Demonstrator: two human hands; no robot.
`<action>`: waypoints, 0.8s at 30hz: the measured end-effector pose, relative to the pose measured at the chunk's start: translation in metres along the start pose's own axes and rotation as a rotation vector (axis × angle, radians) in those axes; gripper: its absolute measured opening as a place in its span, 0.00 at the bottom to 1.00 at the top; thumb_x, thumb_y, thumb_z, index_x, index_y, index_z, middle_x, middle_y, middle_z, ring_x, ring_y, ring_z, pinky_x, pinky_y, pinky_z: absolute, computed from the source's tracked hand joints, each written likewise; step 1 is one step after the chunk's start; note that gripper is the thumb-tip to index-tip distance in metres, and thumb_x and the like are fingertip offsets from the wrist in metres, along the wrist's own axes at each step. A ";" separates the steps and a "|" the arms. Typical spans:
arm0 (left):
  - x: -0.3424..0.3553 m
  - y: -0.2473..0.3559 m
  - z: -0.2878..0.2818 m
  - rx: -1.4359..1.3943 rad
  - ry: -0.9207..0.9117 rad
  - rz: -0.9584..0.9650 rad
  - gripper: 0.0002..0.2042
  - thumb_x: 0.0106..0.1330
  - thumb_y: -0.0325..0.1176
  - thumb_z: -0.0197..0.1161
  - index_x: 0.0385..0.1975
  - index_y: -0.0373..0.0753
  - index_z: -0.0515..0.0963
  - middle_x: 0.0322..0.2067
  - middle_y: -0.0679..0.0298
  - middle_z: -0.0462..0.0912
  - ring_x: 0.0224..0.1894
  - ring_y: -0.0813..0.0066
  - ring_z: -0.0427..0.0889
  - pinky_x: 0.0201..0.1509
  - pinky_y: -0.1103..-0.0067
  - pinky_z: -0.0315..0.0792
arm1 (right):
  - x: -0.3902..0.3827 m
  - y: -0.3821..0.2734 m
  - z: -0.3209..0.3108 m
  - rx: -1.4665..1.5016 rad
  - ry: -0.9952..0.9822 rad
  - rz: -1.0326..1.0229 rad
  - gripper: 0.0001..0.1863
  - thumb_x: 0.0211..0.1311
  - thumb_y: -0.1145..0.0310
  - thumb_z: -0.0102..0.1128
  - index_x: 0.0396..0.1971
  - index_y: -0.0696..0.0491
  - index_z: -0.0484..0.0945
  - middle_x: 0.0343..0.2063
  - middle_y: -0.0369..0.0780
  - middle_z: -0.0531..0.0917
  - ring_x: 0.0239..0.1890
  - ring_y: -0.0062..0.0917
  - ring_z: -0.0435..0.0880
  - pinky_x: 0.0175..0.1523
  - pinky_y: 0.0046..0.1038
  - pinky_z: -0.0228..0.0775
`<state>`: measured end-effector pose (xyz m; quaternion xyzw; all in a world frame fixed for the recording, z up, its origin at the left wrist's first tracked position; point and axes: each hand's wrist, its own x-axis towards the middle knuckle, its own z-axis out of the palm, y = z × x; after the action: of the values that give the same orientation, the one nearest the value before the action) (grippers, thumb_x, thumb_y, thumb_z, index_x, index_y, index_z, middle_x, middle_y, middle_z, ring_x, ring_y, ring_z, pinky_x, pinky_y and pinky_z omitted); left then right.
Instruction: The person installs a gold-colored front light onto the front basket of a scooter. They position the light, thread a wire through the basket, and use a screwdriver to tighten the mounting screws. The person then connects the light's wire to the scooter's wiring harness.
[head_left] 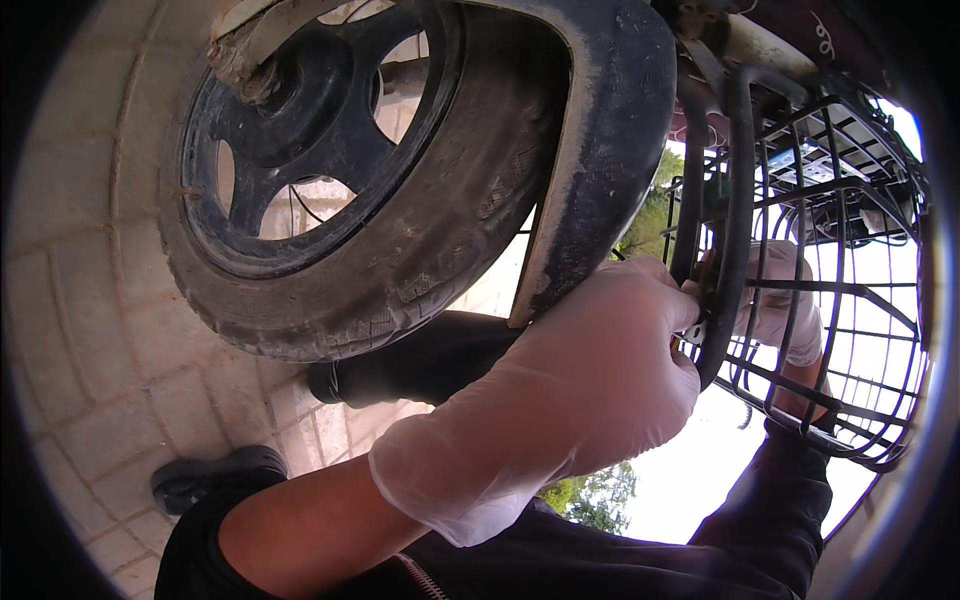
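My left hand [620, 350], in a thin whitish glove, reaches up to the thick black tube at the near edge of a black wire basket [840, 290]. Its fingers are curled closed beside that tube, round a small thing of which only a bit of metal and orange shows. On the basket's other side, seen through the wires, is my right hand [780, 300], also gloved. Its fingers bend in toward the same spot and are partly covered by the tube; what they grip is hidden. Left of the hands is a dusty black mudguard [610, 150].
A dirty black tyre [420, 240] on a dark spoked wheel [300, 110] fills the upper left, under the mudguard. Pale paving [110, 330] lies below it. My dark-clad leg [430, 360] and a black shoe [220, 475] are close to the wheel.
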<state>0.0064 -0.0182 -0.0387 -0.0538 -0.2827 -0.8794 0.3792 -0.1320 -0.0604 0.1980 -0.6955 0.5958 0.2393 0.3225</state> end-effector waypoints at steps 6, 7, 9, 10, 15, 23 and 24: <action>-0.001 0.004 0.002 0.096 0.043 0.063 0.14 0.62 0.25 0.61 0.47 0.29 0.82 0.43 0.57 0.79 0.35 0.74 0.81 0.37 0.81 0.74 | 0.002 0.006 0.004 0.175 0.003 -0.052 0.10 0.53 0.73 0.75 0.32 0.60 0.82 0.26 0.39 0.85 0.28 0.23 0.86 0.31 0.24 0.77; 0.000 0.006 0.003 0.085 0.036 0.014 0.13 0.63 0.26 0.62 0.46 0.29 0.82 0.42 0.58 0.79 0.35 0.75 0.81 0.38 0.80 0.74 | 0.003 0.005 0.005 0.224 -0.017 -0.020 0.10 0.54 0.73 0.75 0.32 0.60 0.83 0.27 0.39 0.85 0.27 0.22 0.85 0.31 0.25 0.77; 0.003 0.012 0.003 0.043 0.021 -0.091 0.13 0.63 0.28 0.64 0.45 0.30 0.83 0.40 0.59 0.80 0.36 0.75 0.81 0.40 0.79 0.75 | 0.004 0.000 -0.001 0.211 -0.057 0.041 0.09 0.57 0.73 0.73 0.35 0.60 0.84 0.32 0.39 0.86 0.34 0.21 0.85 0.41 0.24 0.77; 0.003 0.015 0.003 -0.010 0.035 -0.104 0.12 0.64 0.30 0.66 0.43 0.30 0.83 0.39 0.61 0.81 0.36 0.76 0.81 0.42 0.79 0.75 | 0.006 -0.003 -0.003 0.226 -0.103 0.093 0.09 0.57 0.73 0.73 0.36 0.59 0.84 0.32 0.39 0.86 0.36 0.21 0.85 0.42 0.24 0.77; -0.006 0.029 0.010 0.008 0.099 -0.163 0.09 0.65 0.28 0.65 0.42 0.30 0.84 0.37 0.62 0.83 0.37 0.78 0.82 0.43 0.82 0.75 | 0.014 -0.012 -0.009 0.135 -0.156 0.096 0.11 0.58 0.67 0.72 0.34 0.59 0.84 0.28 0.39 0.86 0.34 0.21 0.85 0.43 0.25 0.76; -0.015 0.029 0.023 -0.026 0.173 -0.217 0.12 0.68 0.25 0.54 0.45 0.30 0.81 0.37 0.61 0.85 0.39 0.76 0.84 0.45 0.80 0.78 | -0.006 -0.018 0.004 0.081 0.036 0.043 0.11 0.59 0.65 0.71 0.37 0.57 0.85 0.30 0.37 0.86 0.35 0.21 0.84 0.45 0.26 0.76; -0.015 0.029 0.023 -0.023 0.175 -0.193 0.13 0.66 0.24 0.53 0.45 0.30 0.81 0.37 0.61 0.85 0.39 0.75 0.85 0.46 0.80 0.78 | -0.006 -0.017 0.006 0.112 0.020 0.076 0.11 0.61 0.66 0.69 0.39 0.58 0.85 0.30 0.39 0.86 0.36 0.21 0.84 0.45 0.26 0.77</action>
<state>0.0349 -0.0123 -0.0105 0.0461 -0.2424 -0.9163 0.3153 -0.1157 -0.0502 0.2014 -0.6558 0.6372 0.2108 0.3456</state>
